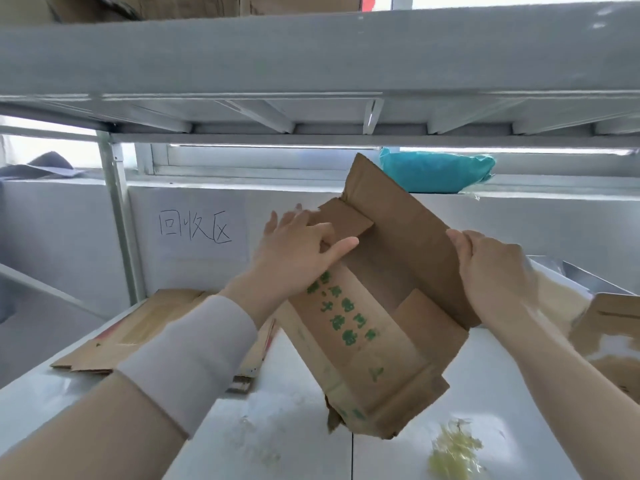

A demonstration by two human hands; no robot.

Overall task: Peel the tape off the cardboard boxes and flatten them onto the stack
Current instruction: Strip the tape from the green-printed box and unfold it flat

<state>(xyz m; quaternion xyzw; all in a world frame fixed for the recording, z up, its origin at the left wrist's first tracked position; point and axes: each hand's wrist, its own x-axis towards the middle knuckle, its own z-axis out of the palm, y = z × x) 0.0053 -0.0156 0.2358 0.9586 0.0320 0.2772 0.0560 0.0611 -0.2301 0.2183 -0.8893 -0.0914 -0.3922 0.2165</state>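
Head view: the brown corrugated cardboard box (pixel 377 306), printed in green, is held tilted over the white shelf (pixel 294 427), half collapsed with its flaps loose, just right of the stack of flattened cardboard (pixel 121 341). The left hand (pixel 294 251) presses straight fingers on an upper flap, and the right hand (pixel 491 271) curls its fingers over the right panel's edge. The box looks light and matte, stiff across its panels but ready to fold at the creases, so panel edges should give the surest hold.
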